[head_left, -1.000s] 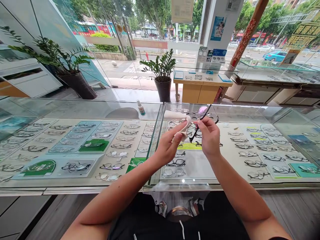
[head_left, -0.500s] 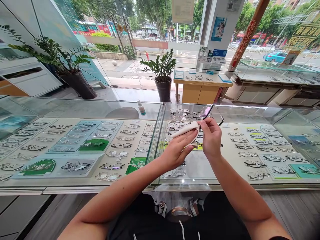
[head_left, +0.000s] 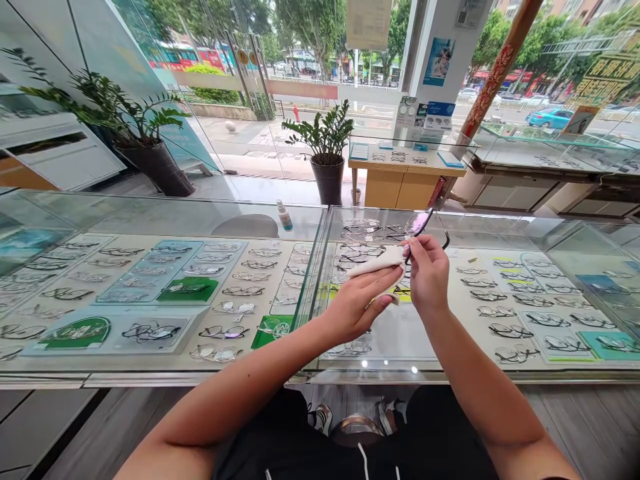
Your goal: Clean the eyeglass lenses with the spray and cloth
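My left hand (head_left: 357,303) is closed on a white cloth (head_left: 377,260), which lies along its fingers above the glass display case. Just right of it, my right hand (head_left: 429,273) pinches a pair of dark-framed glasses (head_left: 423,222). One lens and the temples stick up above my right fingers. The other part of the frame is hidden by the cloth and fingers. Both hands are close together, the cloth meeting the glasses near my right fingertips.
Rows of glasses lie inside the display case (head_left: 200,375). A small spray bottle (head_left: 285,216) stands on the glass top at the back. Beyond are a potted plant (head_left: 327,179), another leaning pot (head_left: 157,170) and a wooden display cabinet (head_left: 390,188).
Both hands have shifted slightly to the right with the cloth and the glasses. The glasses have tilted a little.
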`<action>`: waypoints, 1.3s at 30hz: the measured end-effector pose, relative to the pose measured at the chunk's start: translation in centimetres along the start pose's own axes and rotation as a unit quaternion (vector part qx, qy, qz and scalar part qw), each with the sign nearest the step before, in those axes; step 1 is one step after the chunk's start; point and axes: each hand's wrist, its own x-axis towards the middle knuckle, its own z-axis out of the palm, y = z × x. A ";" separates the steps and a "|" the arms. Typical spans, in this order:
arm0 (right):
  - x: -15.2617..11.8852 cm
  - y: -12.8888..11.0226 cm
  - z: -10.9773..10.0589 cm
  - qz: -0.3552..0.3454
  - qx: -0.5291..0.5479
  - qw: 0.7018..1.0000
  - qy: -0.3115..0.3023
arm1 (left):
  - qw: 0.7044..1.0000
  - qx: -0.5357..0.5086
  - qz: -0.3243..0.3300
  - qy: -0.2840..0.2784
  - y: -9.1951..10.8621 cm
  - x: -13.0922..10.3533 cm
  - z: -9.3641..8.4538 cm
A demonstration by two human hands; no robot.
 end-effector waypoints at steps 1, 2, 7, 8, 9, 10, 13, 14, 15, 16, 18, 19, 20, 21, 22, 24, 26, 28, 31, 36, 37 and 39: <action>0.1 0.0 0.0 0.007 0.003 1.000 -0.001 | 1.000 -0.007 0.002 0.006 0.0 0.0 -0.1; 0.1 0.1 0.0 0.013 0.005 1.000 -0.006 | 1.000 -0.015 0.002 0.018 0.0 0.0 -0.2; -0.2 0.3 0.3 0.032 -0.020 0.997 -0.066 | 0.993 -0.010 -0.039 0.107 -1.1 0.1 -1.4; -0.3 0.3 0.3 0.038 -0.023 0.995 -0.085 | 0.992 0.000 -0.046 0.116 -1.4 0.2 -1.7; -0.5 0.3 0.4 0.046 -0.024 0.993 -0.105 | 0.991 0.009 -0.049 0.122 -1.7 0.2 -2.0; -0.6 0.2 0.4 0.054 -0.024 0.990 -0.126 | 0.991 0.018 -0.049 0.121 -2.0 0.3 -2.2; -0.7 0.0 0.4 0.077 -0.023 0.978 -0.193 | 0.995 0.045 -0.030 0.086 -2.5 0.4 -2.6; -0.7 0.0 0.4 0.082 -0.025 0.973 -0.212 | 0.996 0.053 -0.022 0.070 -2.7 0.5 -2.6; -0.7 -0.1 0.3 0.088 -0.029 0.969 -0.229 | 0.996 0.060 -0.016 0.057 -2.8 0.5 -2.7; -0.7 -0.1 0.3 0.094 -0.034 0.965 -0.242 | 0.997 0.066 -0.013 0.046 -2.9 0.6 -2.8; -0.6 -0.3 0.2 0.111 -0.040 0.960 -0.255 | 0.996 0.077 -0.015 0.034 -3.1 0.7 -3.0; -0.6 -0.4 0.2 0.121 -0.039 0.958 -0.258 | 0.996 0.084 -0.018 0.029 -3.2 0.7 -3.1; -0.5 -0.6 0.2 0.131 -0.033 0.956 -0.259 | 0.995 0.092 -0.020 0.025 -3.3 0.7 -3.3; -0.5 -0.8 0.3 0.143 -0.023 0.956 -0.257 | 0.994 0.101 -0.020 0.022 -3.4 0.8 -3.4; -0.5 -1.0 0.3 0.154 -0.012 0.955 -0.253 | 0.994 0.109 -0.017 0.020 -3.5 0.8 -3.4; -0.4 -1.4 0.4 0.175 0.011 0.955 -0.240 | 0.993 0.118 -0.003 0.016 -3.6 0.8 -3.5; -0.3 -1.7 0.5 0.193 0.029 0.955 -0.224 | 0.992 0.121 0.015 0.014 -3.6 0.8 -3.4; -0.3 -1.7 0.5 0.205 0.038 0.954 -0.215 | 0.992 0.124 0.028 0.011 -3.4 0.7 -3.3; -0.3 -1.7 0.6 0.217 0.039 0.949 -0.224 | 0.991 0.126 0.038 0.010 -3.3 0.7 -3.2; -0.5 -1.6 0.9 0.236 0.034 0.941 -0.242 | 0.990 0.137 0.024 0.018 -3.5 0.9 -3.5; -0.6 -1.7 0.9 0.237 0.037 0.940 -0.241 | 0.990 0.142 0.018 0.021 -3.6 0.9 -3.6; -0.6 -1.8 0.7 0.234 0.043 0.942 -0.237 | 0.988 0.150 0.007 0.024 -3.7 0.8 -3.7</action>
